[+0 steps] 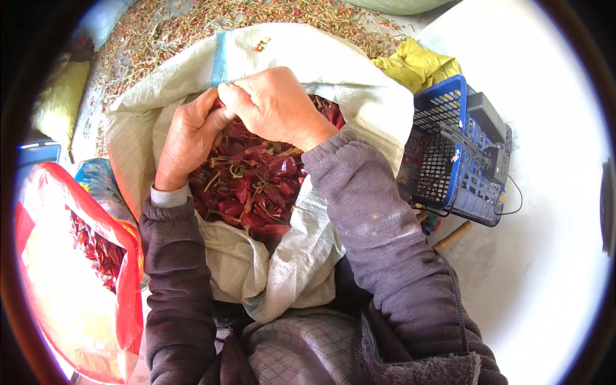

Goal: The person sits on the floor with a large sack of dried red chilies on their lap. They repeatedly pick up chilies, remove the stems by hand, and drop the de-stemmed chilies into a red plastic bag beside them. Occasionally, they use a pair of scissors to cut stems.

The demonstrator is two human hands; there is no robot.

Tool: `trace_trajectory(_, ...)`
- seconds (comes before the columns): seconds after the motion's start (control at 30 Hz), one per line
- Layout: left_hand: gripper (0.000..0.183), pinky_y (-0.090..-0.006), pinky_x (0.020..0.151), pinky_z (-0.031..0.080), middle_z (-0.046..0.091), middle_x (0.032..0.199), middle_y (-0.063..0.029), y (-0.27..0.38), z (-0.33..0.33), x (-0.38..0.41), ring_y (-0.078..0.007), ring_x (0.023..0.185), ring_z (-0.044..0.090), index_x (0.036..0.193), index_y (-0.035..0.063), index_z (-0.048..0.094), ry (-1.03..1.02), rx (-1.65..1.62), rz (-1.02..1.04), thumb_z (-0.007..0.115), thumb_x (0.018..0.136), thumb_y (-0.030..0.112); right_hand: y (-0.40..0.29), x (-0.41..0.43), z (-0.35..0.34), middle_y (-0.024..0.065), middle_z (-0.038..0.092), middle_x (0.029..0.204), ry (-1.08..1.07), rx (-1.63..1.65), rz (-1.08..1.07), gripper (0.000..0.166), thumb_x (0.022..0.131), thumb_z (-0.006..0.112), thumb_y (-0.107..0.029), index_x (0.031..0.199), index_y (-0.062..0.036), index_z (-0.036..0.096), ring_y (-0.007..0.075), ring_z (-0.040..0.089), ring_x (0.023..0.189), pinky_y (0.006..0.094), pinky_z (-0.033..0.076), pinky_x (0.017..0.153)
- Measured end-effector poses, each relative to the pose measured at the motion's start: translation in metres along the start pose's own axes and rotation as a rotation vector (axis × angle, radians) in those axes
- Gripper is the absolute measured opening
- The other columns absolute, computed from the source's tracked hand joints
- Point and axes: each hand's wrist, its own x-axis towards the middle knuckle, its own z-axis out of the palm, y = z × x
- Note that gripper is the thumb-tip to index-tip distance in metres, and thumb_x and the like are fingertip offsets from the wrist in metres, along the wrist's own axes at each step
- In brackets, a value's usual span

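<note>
A white woven sack (370,103) with a rolled rim and a blue stripe stands open before me, holding dried red chili peppers (250,192) with stems. Over its far part my left hand (190,130) and my right hand (272,106) meet at the fingertips. Between thumb and fingers the left one pinches a small red piece, seemingly a dried chili, mostly hidden. The right one's fingers are closed at the same spot, its palm turned down; whether it grips the same piece is hard to see.
To the left, a red and clear plastic bag (130,288) contains more dried chilies. At right stand blue plastic baskets (438,178) with a dark device and cable, near a yellow bag (418,62) and a wooden stick (452,236). Stems and red bits (159,33) litter the floor beyond.
</note>
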Motion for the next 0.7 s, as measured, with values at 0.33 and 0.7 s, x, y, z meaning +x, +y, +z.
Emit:
trace_trajectory(0.33,0.018,-0.0329,0.057,0.045,0.060,0.071,-0.0113,-0.012,-0.006,0.006,-0.0139,0.060,0.053,0.095,0.0009,0.063,0.118,0.274,0.232,0.071,0.095,0.016,0.001,-0.004,0.030,0.0162,0.060,0.059,0.183,-0.219,0.018,0.037,0.094,0.058,-0.026,0.064,-0.0041,0.063,0.0345,0.062,0.055,0.0426,0.048,0.053)
trace_trajectory(0.7,0.009,-0.0348,0.061,0.050,0.066,0.076,-0.0089,-0.032,-0.004,-0.005,-0.0193,0.067,0.064,0.104,0.0009,0.065,0.080,0.128,-0.003,0.063,0.097,0.006,0.009,-0.001,-0.037,0.0031,0.066,0.062,0.001,0.452,0.741,0.033,0.094,0.057,-0.027,0.071,-0.0062,0.065,0.0131,0.062,0.054,0.0327,0.050,0.054)
